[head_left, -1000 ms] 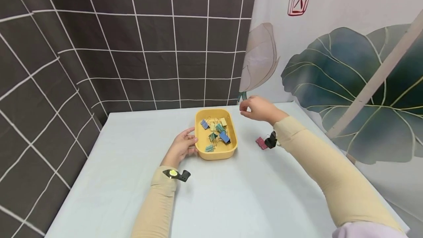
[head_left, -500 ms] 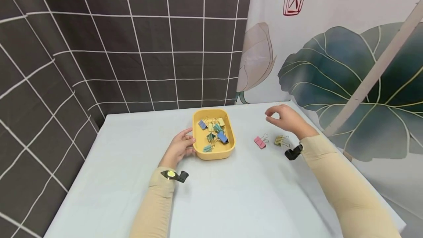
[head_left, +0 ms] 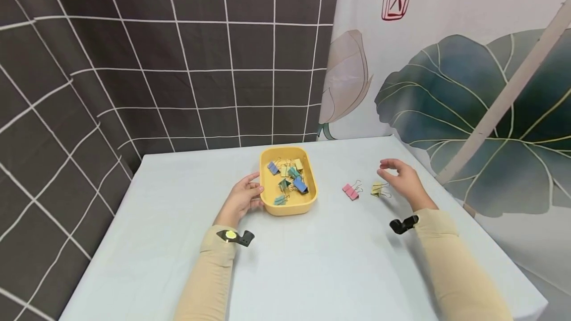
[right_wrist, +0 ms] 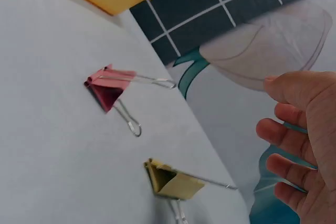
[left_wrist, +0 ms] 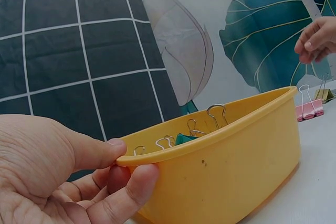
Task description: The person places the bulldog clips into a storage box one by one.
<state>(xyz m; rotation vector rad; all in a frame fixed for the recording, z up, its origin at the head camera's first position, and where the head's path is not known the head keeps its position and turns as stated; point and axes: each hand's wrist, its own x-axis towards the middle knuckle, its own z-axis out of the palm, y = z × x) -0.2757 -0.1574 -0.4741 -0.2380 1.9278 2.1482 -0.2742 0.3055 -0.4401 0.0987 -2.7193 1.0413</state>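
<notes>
A yellow plastic bin on the white table holds several binder clips in blue, green and yellow, their wire handles raised. My left hand grips its left rim, the thumb at the rim and the fingers against the outer wall. Right of the bin lie a pink binder clip and a yellow binder clip. Above and just right of the yellow one hovers my right hand, its fingers loosely bent and holding nothing. The right wrist view shows a gap between that hand and the yellow clip.
A white cloth covers the table. Behind it hangs a dark cloth with a white grid, and to the right a white cloth with a printed lotus leaf. A pale pole slants at the right.
My right hand has moved right from near the bin, then lower toward the yellow clip, uncovering both loose clips. My left hand and the bin have stayed in place.
</notes>
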